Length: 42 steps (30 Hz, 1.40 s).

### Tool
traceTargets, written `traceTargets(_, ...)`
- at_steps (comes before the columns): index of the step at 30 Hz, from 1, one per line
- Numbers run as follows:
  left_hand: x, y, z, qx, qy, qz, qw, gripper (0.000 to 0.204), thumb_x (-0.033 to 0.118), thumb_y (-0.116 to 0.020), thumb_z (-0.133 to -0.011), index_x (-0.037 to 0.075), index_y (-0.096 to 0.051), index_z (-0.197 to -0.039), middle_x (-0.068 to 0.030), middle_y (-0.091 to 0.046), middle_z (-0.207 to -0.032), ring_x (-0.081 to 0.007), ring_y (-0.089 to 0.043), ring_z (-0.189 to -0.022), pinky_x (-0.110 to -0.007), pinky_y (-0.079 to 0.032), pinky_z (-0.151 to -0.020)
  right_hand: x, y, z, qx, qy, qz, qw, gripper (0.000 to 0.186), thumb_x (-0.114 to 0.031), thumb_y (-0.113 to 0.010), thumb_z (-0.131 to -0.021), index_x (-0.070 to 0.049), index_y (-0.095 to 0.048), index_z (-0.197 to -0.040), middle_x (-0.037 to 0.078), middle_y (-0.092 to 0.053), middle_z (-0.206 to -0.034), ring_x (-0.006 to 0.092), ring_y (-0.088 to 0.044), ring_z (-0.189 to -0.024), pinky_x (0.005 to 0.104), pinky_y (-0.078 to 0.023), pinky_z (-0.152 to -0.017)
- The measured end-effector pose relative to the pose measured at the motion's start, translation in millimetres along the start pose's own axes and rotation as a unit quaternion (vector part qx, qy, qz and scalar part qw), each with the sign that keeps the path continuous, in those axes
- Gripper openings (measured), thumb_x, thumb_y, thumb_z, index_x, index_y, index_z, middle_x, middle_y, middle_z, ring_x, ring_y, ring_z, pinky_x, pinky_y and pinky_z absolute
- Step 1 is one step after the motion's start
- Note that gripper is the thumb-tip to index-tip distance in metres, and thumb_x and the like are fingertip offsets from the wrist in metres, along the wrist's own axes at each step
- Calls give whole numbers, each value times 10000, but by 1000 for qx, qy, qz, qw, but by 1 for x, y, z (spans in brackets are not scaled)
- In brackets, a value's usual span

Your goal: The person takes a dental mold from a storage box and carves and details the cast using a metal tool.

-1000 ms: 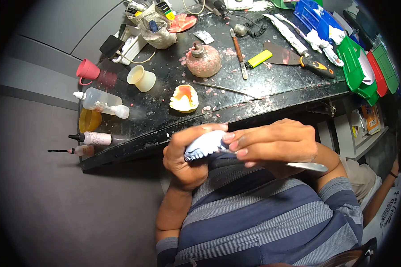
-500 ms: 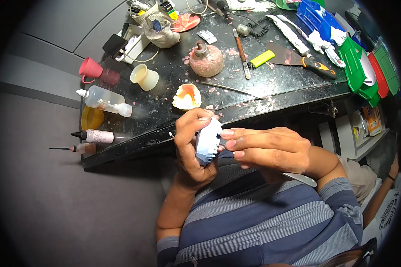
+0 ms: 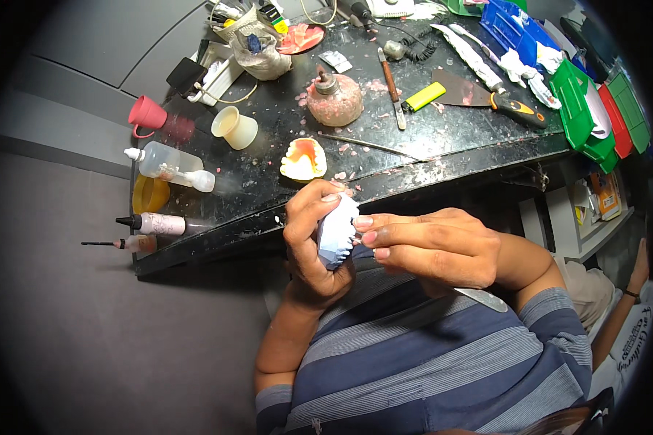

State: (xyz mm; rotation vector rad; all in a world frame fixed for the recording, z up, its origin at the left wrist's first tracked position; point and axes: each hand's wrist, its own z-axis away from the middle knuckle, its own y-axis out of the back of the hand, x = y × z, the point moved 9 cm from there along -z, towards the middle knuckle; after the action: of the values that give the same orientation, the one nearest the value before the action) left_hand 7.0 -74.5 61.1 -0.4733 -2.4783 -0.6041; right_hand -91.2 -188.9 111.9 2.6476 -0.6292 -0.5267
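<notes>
My left hand (image 3: 305, 235) wraps round a pale blue-white dental cast (image 3: 334, 230), holding it upright with its row of teeth facing right, just in front of the bench edge. In my right hand (image 3: 442, 248) is a slim metal carving tool (image 3: 486, 299), whose flat rounded end sticks out below the palm. The fingertips pinch it close to the teeth of the cast; its working tip is mostly hidden by the fingers. On the bench beyond my left hand sits a cream-coloured dental cast (image 3: 302, 165) with orange-pink material inside its arch.
The dark bench (image 3: 268, 188) is strewn with pink scraps. On it stand a crusted round burner (image 3: 335, 100), a translucent cup (image 3: 235, 129) and squeeze bottles (image 3: 170, 165). A wooden-handled knife (image 3: 390, 80), yellow lighter (image 3: 424, 96) and scraper (image 3: 519, 109) lie farther back. Another person's arm (image 3: 624, 312) shows at right.
My right hand has shifted slightly left with the carving tool, bringing its fingertips closer to the cast's teeth. The left hand and cast have hardly moved.
</notes>
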Motion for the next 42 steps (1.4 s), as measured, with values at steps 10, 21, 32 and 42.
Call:
traceTargets(10,-3,0,3,10,-11,-11,1000,640,360,-751,-916,33,-387,-1329,-247,-507,-1221,-312,-613,-1061,-450,-538,-914,-5,0,2,27,52,32,998,187,19,-709,-824,150,-676,-954,294,-694,-973,362,-754,-901,362,-641,-720)
traceTargets(21,1,5,3,62,36,69,995,555,312,-717,-942,36,-394,-1298,-241,-550,-1173,-312,-627,-1036,-437,-532,-922,9,17,-5,25,-158,-68,985,274,88,-730,-833,-10,-661,-1079,180,-710,-1110,324,-734,-1054,383,-629,-848)
traceTargets(32,-16,1,11,93,115,397,906,304,219,-646,-998,17,-486,-1160,-283,-686,-1050,-346,-704,-998,-475,-590,-882,-3,4,-5,22,-63,-82,994,301,59,-773,-807,33,-675,-1090,216,-705,-1131,365,-722,-1071,437,-625,-895)
traceTargets(42,-11,6,8,81,121,337,930,242,118,-654,-973,5,-512,-1133,-268,-695,-1029,-348,-709,-982,-476,-591,-880,-5,0,-9,27,-21,-40,999,235,-6,-773,-826,79,-711,-1036,228,-720,-1037,309,-751,-945,361,-637,-784)
